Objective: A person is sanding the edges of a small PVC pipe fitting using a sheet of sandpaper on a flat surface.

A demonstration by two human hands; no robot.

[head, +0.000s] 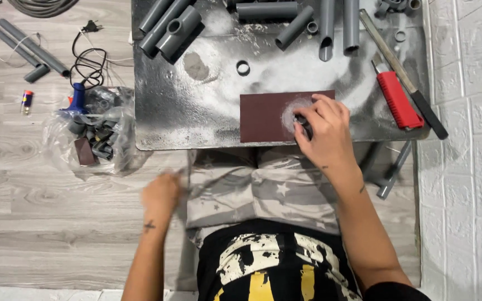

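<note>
My right hand [323,127] presses a small grey pipe ring [302,124] onto a dark red sheet of sandpaper [263,117], where a pale dusty patch shows. The sandpaper lies on the near part of a dusty black metal table [196,111]. My left hand [160,192] hangs blurred beside my left knee, below the table's front edge, with nothing visible in it. Whether its fingers are closed cannot be made out.
Several grey pipes and fittings [171,25] lie along the table's far side, with a loose ring [243,68] nearer. A red-handled tool [397,99] and a long file [403,75] lie at the right. A plastic bag of fittings [93,136] sits on the wooden floor at the left.
</note>
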